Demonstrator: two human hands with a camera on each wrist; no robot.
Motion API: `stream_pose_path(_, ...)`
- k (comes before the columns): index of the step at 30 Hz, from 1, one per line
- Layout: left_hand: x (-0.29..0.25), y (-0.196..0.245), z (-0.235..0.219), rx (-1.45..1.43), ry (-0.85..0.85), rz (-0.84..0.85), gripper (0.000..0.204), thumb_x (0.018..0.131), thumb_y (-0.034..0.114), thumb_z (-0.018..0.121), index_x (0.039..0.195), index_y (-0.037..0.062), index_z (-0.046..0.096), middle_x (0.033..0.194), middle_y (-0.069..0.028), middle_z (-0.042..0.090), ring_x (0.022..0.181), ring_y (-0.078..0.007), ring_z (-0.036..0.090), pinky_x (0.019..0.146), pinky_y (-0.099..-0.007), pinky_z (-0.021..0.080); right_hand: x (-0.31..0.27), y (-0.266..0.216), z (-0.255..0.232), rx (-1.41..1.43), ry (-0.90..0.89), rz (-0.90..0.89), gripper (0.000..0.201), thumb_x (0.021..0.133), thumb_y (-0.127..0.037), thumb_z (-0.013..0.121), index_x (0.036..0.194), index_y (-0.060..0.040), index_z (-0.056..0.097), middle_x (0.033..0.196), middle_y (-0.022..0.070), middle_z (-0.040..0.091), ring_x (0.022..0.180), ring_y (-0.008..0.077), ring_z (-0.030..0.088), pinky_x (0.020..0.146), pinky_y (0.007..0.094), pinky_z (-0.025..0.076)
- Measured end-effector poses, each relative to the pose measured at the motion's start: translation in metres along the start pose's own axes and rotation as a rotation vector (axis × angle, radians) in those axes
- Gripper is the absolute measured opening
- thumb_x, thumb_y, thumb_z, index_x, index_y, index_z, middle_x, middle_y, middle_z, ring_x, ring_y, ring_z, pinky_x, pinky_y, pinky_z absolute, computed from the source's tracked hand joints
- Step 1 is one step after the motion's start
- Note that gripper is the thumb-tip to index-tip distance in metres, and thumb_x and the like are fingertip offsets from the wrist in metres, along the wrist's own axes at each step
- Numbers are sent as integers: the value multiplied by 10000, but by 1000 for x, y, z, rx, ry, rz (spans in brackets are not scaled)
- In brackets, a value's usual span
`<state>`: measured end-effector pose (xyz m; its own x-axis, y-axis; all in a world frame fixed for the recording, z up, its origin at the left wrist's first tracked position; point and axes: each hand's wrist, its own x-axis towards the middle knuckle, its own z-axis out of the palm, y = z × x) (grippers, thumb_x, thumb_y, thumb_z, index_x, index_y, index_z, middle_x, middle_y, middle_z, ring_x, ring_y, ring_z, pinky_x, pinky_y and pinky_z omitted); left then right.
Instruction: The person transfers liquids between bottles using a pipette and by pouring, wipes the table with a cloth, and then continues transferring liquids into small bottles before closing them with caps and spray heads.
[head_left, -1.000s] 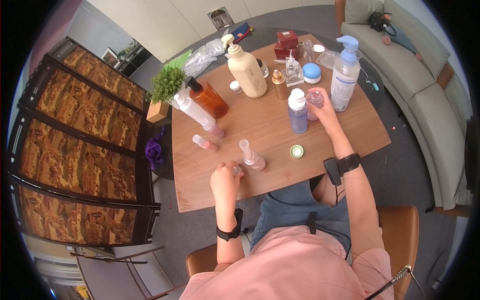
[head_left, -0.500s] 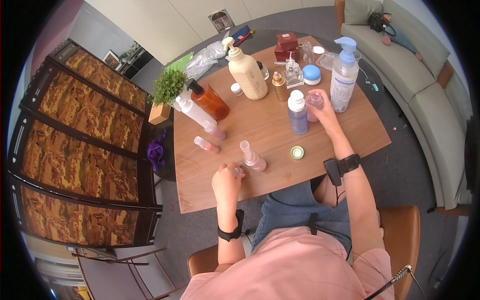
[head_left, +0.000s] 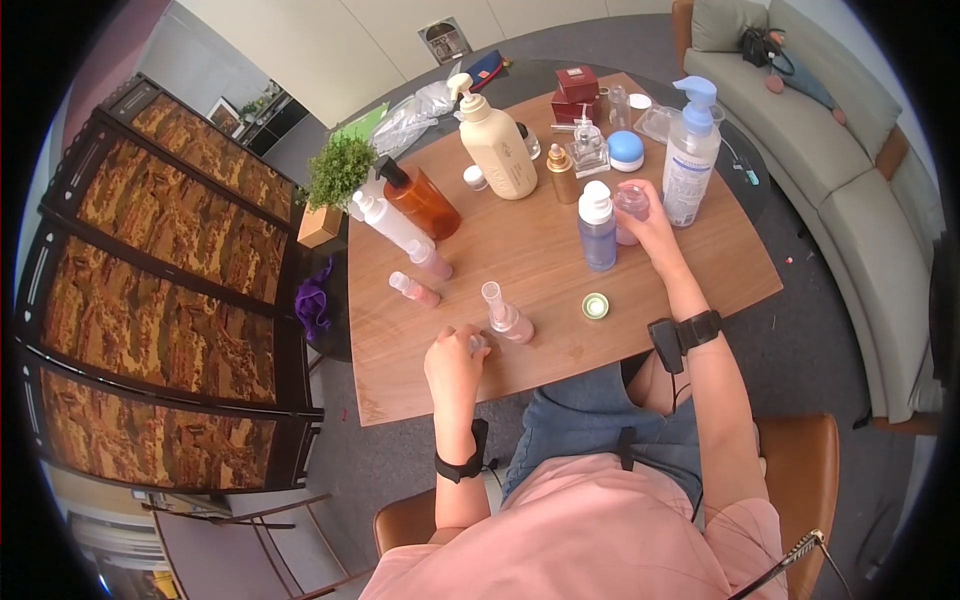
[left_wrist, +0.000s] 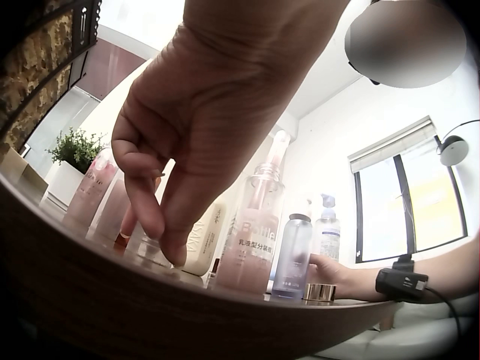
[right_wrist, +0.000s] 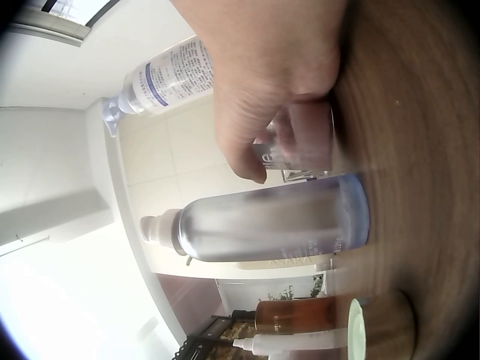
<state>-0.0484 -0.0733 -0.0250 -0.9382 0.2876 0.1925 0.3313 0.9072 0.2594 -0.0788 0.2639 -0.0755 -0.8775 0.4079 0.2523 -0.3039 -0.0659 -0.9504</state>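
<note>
Right hand [head_left: 653,216] around one bottle [head_left: 630,203] (pinkish, translucent)

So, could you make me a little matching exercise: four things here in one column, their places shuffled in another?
1. Amber bottle with black pump
2. Round white jar with blue lid
3. Small see-through piece
4. Small round cap, green inside

A. Alone on the near side of the brown wooden table
B. Near the leafy green plant
C. Touched by the fingers of the left hand
D. Beside the clear glass bottle

Pairs: 1-B, 2-D, 3-C, 4-A
</note>
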Motion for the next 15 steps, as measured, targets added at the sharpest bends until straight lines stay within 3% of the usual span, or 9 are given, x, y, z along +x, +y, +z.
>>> stream_pose_path(15,0,0,1,-1,7,-8,271,663,139,801,922,102,727,822,-140,658,776,-340,651,680,-421,511,2,5,-2,-11,-7,-16,394,808,-76,754,1128,-99,525,1004,10,605,983,109,576,888,277,458)
